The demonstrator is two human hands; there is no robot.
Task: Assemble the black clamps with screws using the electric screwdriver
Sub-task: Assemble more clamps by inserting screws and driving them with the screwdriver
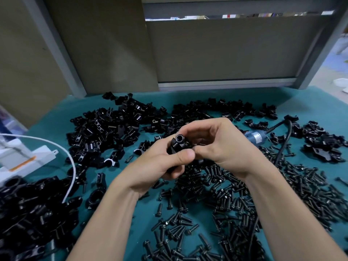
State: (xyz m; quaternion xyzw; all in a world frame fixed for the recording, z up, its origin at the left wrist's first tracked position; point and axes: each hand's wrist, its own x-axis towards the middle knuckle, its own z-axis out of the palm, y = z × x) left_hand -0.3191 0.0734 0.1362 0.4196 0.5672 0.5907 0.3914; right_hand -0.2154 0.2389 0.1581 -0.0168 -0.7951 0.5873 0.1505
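Mid-table, left hand [162, 163] grips black clamp [178, 144]; right hand [223, 146] fingers pinch it too. Bare teal mat [143, 220] between forearms; screwdriver [256, 137] label unreadable.

Note a white cable [74, 166] curving over the teal table cover [188, 96] beside a white box [37, 155] with an orange stripe, drab panels [216, 49] behind.

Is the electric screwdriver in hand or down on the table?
Down. The electric screwdriver lies on the green mat behind the right hand.

Teal-covered table [310, 102]; drab panels [216, 49] in grey frames [54, 46] behind; pale floor [331, 72] at right.
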